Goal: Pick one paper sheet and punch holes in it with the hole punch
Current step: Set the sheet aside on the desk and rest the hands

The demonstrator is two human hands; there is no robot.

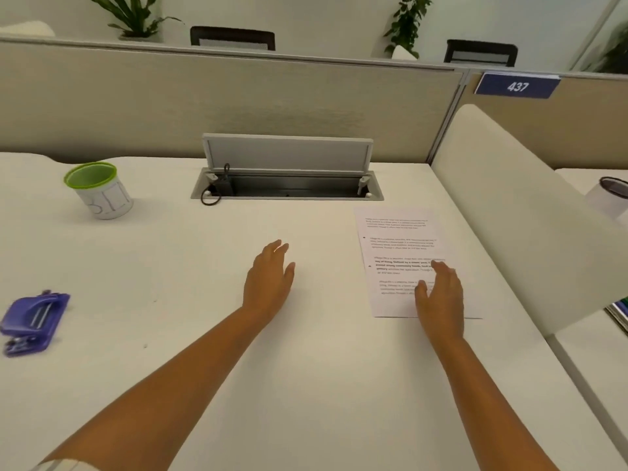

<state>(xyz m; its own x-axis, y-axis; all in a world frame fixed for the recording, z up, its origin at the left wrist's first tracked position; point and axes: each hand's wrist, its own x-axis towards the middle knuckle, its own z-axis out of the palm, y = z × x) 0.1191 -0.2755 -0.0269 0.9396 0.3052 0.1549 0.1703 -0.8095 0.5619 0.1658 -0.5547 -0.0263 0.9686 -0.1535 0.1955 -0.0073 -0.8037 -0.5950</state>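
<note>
Hole punch point(32, 321) far left on desk point(306, 385); paper sheet point(401, 253) right (mug point(98, 190) behind punch).

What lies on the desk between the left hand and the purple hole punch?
Only bare desk, in the head view, between left hand and hole punch.

A white desk point(306, 385) is seen from above, and a printed paper sheet point(401, 246) is laid flat on it, with the right hand point(441, 297) stretched out over the near right part of the sheet, fingers loose and spread. The left hand point(270, 280) is held open to the left of the sheet, well apart from it. A purple hole punch point(32, 321) is found far to the left of the sheet, a green-rimmed cup point(98, 190) is placed far left and behind it, and an open cable box point(287, 185) is set just behind it.
</note>
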